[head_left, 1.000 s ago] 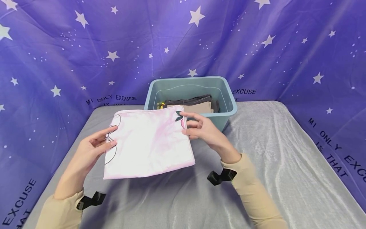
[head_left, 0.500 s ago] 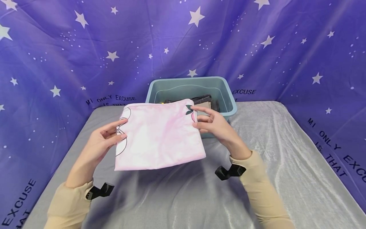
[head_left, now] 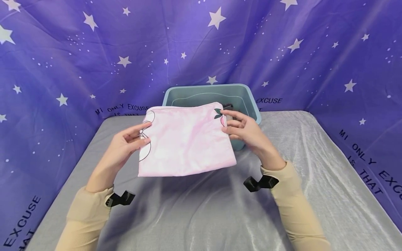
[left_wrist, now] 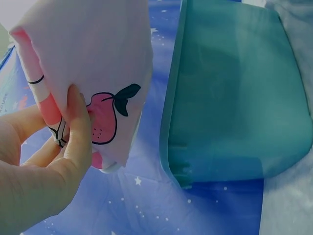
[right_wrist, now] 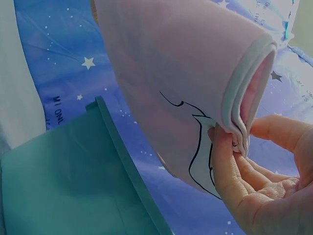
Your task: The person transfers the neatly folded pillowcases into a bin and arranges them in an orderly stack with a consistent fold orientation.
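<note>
A folded pale pink cloth point(head_left: 188, 141) with outlined fruit prints and green leaves is held up between both hands, in front of the blue-green bin point(head_left: 204, 90). My left hand point(head_left: 120, 146) pinches its left edge between thumb and fingers. On the opposite edge, my right hand point(head_left: 248, 132) grips the layers, beside the leaf print. The right wrist view shows the folded layers point(right_wrist: 249, 93) stacked at that edge. In the left wrist view a pink pear-like print point(left_wrist: 104, 120) shows near the fingers. The cloth covers the bin's front and most of its contents.
The bin stands at the back of a table with a grey velvety cover point(head_left: 314, 167). A dark folded fabric point(head_left: 228, 106) peeks out inside it. Purple curtains point(head_left: 201, 45) with white stars hang behind and at both sides.
Both hands have carried the pink cloth to the right and away from the body, toward the bin. It now hides more of the bin's contents.
</note>
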Demonstrator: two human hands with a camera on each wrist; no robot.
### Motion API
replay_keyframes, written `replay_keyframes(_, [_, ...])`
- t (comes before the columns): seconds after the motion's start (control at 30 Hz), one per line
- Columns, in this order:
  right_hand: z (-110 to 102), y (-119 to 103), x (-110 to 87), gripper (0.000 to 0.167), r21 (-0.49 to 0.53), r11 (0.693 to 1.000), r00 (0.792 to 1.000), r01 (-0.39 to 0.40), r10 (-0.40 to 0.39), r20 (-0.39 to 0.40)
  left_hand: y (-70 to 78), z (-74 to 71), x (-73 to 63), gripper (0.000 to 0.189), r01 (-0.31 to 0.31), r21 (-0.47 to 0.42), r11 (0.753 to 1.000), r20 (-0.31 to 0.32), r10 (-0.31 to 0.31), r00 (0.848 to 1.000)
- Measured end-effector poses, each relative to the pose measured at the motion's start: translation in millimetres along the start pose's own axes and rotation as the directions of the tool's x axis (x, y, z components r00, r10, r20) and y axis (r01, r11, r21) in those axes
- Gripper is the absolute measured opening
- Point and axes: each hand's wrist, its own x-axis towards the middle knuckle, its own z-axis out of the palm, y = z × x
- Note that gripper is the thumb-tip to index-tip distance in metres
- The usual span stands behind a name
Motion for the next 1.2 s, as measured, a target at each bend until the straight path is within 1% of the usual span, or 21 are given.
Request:
replay_keyframes(0.2, [-8, -4, 1.3, 0.052, 0.042, 0.999, 1.0, 0.009, -0.009, -0.018, 1.9, 5.8, 11.3, 0.045, 0.021, 0.003, 1.0, 0.002, -0.021, 1.0])
replay_keyframes(0.37, [-15, -6, 2.8, 0.051, 0.073, 0.997, 0.999, 0.021, -0.018, -0.034, 1.2, 10.2, 22.8, 0.044, 0.027, 0.009, 1.0, 0.009, -0.027, 1.0])
replay_keyframes(0.63, [-25, -7, 5.6, 0.05, 0.044, 0.999, 0.998, 0.014, -0.011, -0.065, -2.6, 15.7, 38.9, 0.045, 0.041, -0.003, 0.999, 0.03, -0.041, 0.999])
replay_keyframes(0.83, [-30, -9, 8.5, 0.052, 0.031, 0.999, 0.997, 0.007, -0.005, -0.079, -2.9, 19.3, 48.2, 0.047, 0.084, 0.01, 0.996, 0.015, -0.084, 0.996])
replay_keyframes(0.93, [-32, -10, 10.7, 0.053, 0.024, 1.0, 0.996, -0.002, 0.004, -0.092, -3.6, 21.0, 53.3, 0.047, 0.091, 0.005, 0.996, 0.016, -0.091, 0.996])
replay_keyframes(1.1, [-36, -12, 15.3, 0.054, 0.052, 0.999, 0.995, -0.008, 0.013, -0.101, -4.5, 23.4, 63.2, 0.047, 0.098, 0.006, 0.995, 0.008, -0.098, 0.995])
replay_keyframes(1.2, [-39, -13, 17.7, 0.054, 0.04, 0.999, 0.994, -0.014, 0.018, -0.109, -4.5, 24.5, 69.1, 0.047, 0.106, 0.006, 0.994, 0.009, -0.106, 0.994])
